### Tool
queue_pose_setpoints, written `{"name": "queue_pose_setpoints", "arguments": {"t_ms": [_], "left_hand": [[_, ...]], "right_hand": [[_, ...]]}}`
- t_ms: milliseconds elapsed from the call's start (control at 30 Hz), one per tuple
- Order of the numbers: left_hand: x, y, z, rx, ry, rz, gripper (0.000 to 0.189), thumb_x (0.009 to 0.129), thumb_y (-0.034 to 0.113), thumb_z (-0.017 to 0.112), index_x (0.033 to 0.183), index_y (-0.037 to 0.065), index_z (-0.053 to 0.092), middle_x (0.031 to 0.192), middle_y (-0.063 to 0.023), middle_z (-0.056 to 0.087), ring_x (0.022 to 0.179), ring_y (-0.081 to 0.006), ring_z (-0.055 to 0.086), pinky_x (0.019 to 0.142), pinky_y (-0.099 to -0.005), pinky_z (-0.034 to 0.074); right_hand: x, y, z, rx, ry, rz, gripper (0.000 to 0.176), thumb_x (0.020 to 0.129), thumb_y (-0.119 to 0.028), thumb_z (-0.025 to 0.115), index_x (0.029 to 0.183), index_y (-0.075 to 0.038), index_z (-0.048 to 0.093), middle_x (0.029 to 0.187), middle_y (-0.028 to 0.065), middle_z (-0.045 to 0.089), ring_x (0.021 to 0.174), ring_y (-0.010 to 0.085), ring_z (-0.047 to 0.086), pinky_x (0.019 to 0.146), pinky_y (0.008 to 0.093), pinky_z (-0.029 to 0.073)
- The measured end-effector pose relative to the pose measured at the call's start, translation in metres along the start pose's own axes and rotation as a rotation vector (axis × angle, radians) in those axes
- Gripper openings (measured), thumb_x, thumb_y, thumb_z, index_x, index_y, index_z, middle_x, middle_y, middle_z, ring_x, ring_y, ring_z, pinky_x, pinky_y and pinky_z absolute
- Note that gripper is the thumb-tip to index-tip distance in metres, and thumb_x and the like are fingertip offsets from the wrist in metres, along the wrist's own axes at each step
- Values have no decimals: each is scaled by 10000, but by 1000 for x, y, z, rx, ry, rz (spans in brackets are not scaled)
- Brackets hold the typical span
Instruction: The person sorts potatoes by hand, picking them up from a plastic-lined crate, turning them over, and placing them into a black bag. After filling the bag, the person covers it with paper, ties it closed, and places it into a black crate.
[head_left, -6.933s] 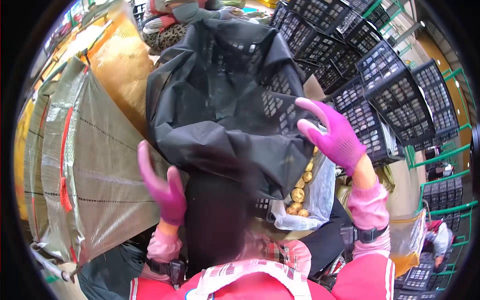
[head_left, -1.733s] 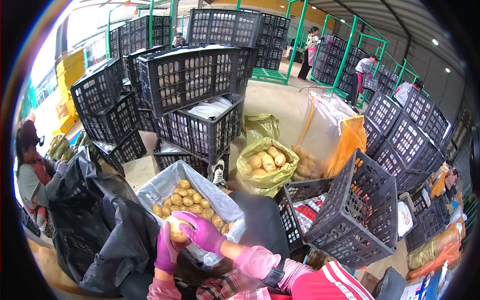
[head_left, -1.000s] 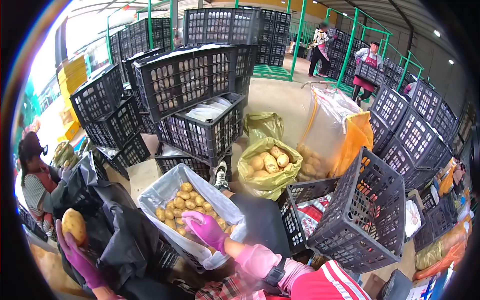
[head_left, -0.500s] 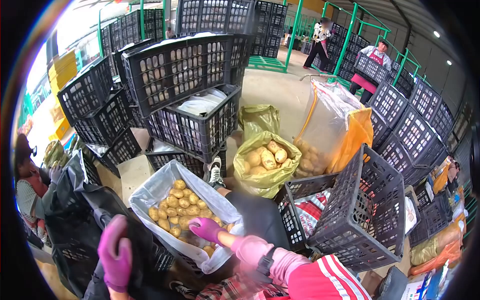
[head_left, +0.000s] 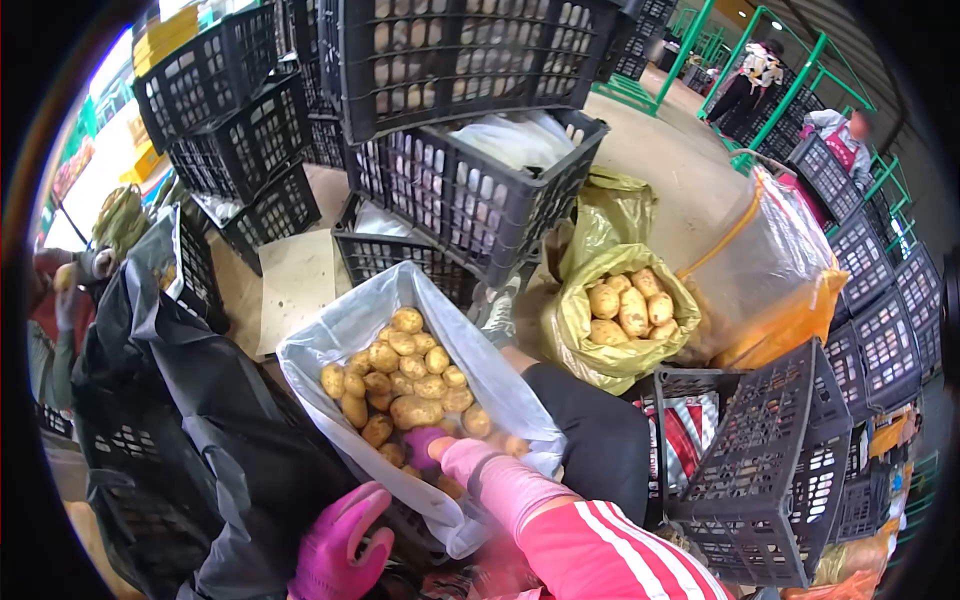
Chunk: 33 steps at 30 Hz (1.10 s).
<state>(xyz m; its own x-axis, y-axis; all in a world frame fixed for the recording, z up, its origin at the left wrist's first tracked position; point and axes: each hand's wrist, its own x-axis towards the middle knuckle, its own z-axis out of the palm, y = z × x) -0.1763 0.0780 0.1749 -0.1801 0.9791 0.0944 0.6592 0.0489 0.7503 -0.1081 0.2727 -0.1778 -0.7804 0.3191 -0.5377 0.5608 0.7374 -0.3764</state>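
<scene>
My right hand [head_left: 428, 447], in a pink glove, reaches down among the potatoes [head_left: 415, 380] inside a crate lined with a pale plastic sheet [head_left: 310, 352]. Its fingers are mostly hidden behind the wrist and the potatoes, so I cannot tell whether it grips one. My left hand [head_left: 345, 540], also gloved in pink, hovers by the near left side of the lined crate. Its thumb and fingers are curved and apart, with nothing between them.
Stacked black crates [head_left: 450, 190] stand beyond the lined crate. A yellow-green bag [head_left: 610, 350] of larger potatoes is to the right, near a tilted black crate [head_left: 760, 460]. Black cloth [head_left: 170, 420] drapes something at left. A co-worker [head_left: 840, 140] holds a crate at the back right.
The camera view has shifted, bringing the lined crate closer. My left hand has come in from the left towards the crate's near side. My right hand has reached deeper among the potatoes.
</scene>
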Motion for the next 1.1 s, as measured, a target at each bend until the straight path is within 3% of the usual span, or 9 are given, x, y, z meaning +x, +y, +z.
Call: {"name": "queue_pose_setpoints", "arguments": {"t_ms": [333, 467, 567, 667, 767, 833, 900, 933, 1100], "left_hand": [[-3, -9, -4, -45, -141, -49, 440, 758, -5, 691, 1193, 8, 627, 1244, -189, 616, 1156, -334, 601, 964, -378, 489], [-7, -5, -4, -59, -156, -71, 467, 749, 18, 720, 1204, 2, 617, 1245, -188, 613, 1162, -330, 600, 963, -379, 493], [-2, -7, -8, -48, -137, 13, 451, 806, 3, 664, 1252, 33, 602, 1289, -175, 596, 1197, -324, 573, 994, -375, 467], [-6, -17, 1, 2, -164, -13, 464, 828, 67, 682, 1280, 37, 583, 1326, -183, 571, 1227, -319, 552, 1021, -386, 445], [-10, -22, 6, -16, -96, 44, 515, 775, 65, 741, 1265, 21, 588, 1279, -164, 597, 1197, -321, 576, 990, -385, 476], [-14, -21, 7, -35, -38, 28, 497, 818, 90, 723, 1287, 28, 570, 1312, -166, 564, 1230, -328, 539, 1032, -378, 440], [-18, -23, 13, -54, 65, 22, 541, 842, 106, 713, 1336, 17, 513, 1296, -177, 562, 1208, -333, 550, 1026, -370, 442], [-19, -23, 14, -36, 79, -8, 569, 873, 114, 690, 1378, 5, 450, 1293, -179, 564, 1214, -323, 549, 1017, -368, 449], [-17, -6, 6, -1042, -25, -612, 621, 998, 425, 504, 1439, 16, 349, 1249, -167, 571, 1022, -214, 638, 841, -335, 541]], "right_hand": [[15, 19, 62, -426, 281, -32, 295, 813, -308, 634, 1058, -174, 730, 1118, 71, 638, 1045, 326, 613, 905, 637, 373], [-26, 22, -3, 37, -36, 346, 264, 907, -205, 520, 1071, -168, 724, 1233, 129, 605, 1172, 327, 582, 947, 505, 462], [-15, 63, 50, -93, 130, 248, 324, 799, -194, 673, 1117, -151, 717, 1176, 128, 654, 1120, 333, 623, 915, 445, 512], [-26, 64, 22, -93, -141, 209, 302, 794, -196, 672, 1087, -147, 728, 1051, 138, 690, 1073, 296, 654, 901, 410, 525], [7, 84, 24, -423, -157, -206, 217, 799, -231, 638, 961, -137, 748, 947, 108, 702, 887, 320, 670, 785, 428, 534], [-5, 70, -27, 359, 109, -513, 268, 730, -272, 708, 969, -151, 709, 920, 102, 685, 812, 292, 644, 714, 403, 527], [-90, -5, -123, 1010, 0, -68, 361, 864, -231, 688, 1189, -94, 611, 1115, 72, 633, 923, 205, 654, 759, 323, 536], [-113, -20, -143, 1233, -13, -154, 576, 846, -285, 732, 1325, -47, 517, 1166, 76, 598, 986, 153, 610, 771, 303, 536], [-228, -95, -195, 1475, 149, -516, 620, 830, -184, 708, 1367, -8, 452, 1297, 132, 552, 1176, 219, 565, 990, 340, 466]]}}
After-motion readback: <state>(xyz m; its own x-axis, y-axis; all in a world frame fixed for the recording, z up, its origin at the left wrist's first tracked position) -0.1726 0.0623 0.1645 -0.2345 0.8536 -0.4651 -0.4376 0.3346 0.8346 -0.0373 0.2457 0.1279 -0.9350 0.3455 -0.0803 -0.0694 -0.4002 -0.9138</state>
